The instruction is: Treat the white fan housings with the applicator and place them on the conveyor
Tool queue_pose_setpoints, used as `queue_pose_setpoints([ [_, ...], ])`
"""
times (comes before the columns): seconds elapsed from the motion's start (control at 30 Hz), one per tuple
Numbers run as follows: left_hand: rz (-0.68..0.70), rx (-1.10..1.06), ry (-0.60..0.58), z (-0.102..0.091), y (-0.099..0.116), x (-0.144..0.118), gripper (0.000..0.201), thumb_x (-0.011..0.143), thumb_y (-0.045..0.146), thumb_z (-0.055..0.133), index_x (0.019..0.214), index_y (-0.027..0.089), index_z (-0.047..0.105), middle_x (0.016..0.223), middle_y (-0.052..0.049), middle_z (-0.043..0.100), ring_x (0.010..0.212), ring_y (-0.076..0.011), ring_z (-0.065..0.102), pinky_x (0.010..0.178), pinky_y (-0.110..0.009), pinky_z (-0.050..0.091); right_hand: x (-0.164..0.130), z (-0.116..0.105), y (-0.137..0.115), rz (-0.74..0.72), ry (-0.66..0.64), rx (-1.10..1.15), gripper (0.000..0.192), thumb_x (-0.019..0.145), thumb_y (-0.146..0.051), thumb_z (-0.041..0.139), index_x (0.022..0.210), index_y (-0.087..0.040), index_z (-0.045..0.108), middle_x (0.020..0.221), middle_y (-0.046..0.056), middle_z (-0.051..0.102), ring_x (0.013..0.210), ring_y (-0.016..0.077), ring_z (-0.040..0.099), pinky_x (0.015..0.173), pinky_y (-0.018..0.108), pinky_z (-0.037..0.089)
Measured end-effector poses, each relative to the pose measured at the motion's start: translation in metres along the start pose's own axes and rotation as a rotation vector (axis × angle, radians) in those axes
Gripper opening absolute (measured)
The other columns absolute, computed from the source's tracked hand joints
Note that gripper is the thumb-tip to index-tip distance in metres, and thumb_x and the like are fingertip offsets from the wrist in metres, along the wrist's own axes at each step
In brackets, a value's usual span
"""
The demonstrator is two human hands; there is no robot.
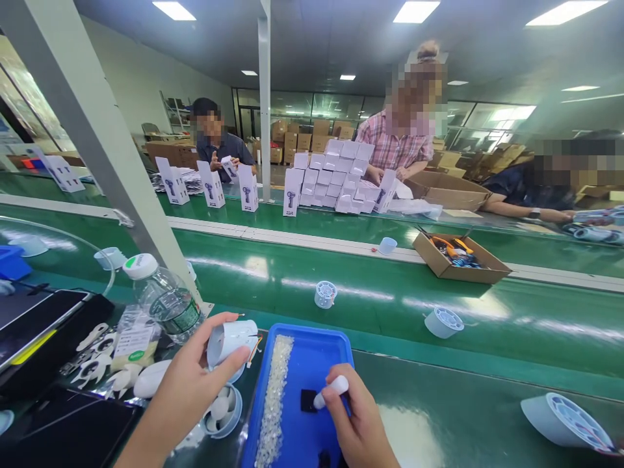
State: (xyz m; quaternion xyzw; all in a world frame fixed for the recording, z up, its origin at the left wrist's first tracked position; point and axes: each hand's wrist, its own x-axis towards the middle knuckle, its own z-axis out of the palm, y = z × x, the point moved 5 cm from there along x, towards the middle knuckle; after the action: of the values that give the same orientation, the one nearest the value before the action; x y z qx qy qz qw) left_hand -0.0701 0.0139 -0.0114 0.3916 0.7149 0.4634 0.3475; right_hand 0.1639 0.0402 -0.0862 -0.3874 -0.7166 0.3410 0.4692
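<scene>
Left hand (188, 383) gripping fan housing (230, 340); right hand (358, 422) holding white tool (331, 391)

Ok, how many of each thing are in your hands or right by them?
Fan shells: 2, one in the left hand, one lying below it
White piece in the right hand: 1
Blue tray: 1
Water bottle: 1
Total: 5

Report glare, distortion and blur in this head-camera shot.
Head view: ceiling lights streak glare across the green conveyor belt; wide-angle bending curves the belt edges and tilts the grey post; the left hand, right hand and blue tray are sharp; the co-workers' faces are pixelated.
</scene>
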Motion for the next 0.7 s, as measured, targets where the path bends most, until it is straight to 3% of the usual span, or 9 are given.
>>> queue_pose_setpoints([
  [0.1, 0.003, 0.006, -0.002, 0.003, 0.000, -0.002, 0.057, 0.064, 0.054, 0.070, 0.113, 0.029, 0.055, 0.101, -0.006, 0.070, 0.091, -0.0295, 0.065, 0.072, -0.036, 0.050, 0.002, 0.001, -0.004, 0.019, -0.080, 0.004, 0.017, 0.095, -0.032, 0.044, 0.086, -0.022, 0.053, 0.076, 0.000, 0.055, 0.067, 0.0139, 0.053, 0.063, 0.023, 0.045],
  [0.3, 0.001, -0.101, -0.074, 0.010, 0.003, -0.006, 0.056, 0.067, 0.054, 0.068, 0.114, 0.029, 0.052, 0.108, -0.006, 0.066, 0.100, -0.0277, 0.061, 0.077, -0.034, 0.048, -0.017, -0.017, 0.000, 0.126, 0.139, 0.134, 0.020, 0.096, -0.040, 0.041, 0.091, -0.024, 0.052, 0.072, -0.002, 0.049, 0.059, 0.0120, 0.046, 0.055, 0.021, 0.041],
  [0.5, -0.033, -0.141, -0.034, 0.013, 0.002, -0.011, 0.047, 0.069, 0.052, 0.066, 0.110, 0.030, 0.055, 0.118, -0.005, 0.062, 0.109, -0.0269, 0.057, 0.082, -0.033, 0.046, -0.032, -0.011, -0.001, 0.160, 0.137, 0.098, 0.027, 0.094, -0.047, 0.044, 0.083, -0.023, 0.053, 0.068, -0.002, 0.049, 0.057, 0.0130, 0.044, 0.053, 0.023, 0.040],
  [0.7, -0.028, -0.291, -0.061, 0.020, 0.004, -0.014, 0.039, 0.070, 0.042, 0.067, 0.103, 0.031, 0.049, 0.082, 0.003, 0.066, 0.080, -0.0196, 0.063, 0.072, -0.030, 0.047, -0.032, -0.008, 0.002, 0.062, 0.064, 0.048, 0.015, 0.096, -0.036, 0.044, 0.089, -0.025, 0.051, 0.068, -0.003, 0.048, 0.056, 0.0120, 0.045, 0.052, 0.020, 0.041],
])
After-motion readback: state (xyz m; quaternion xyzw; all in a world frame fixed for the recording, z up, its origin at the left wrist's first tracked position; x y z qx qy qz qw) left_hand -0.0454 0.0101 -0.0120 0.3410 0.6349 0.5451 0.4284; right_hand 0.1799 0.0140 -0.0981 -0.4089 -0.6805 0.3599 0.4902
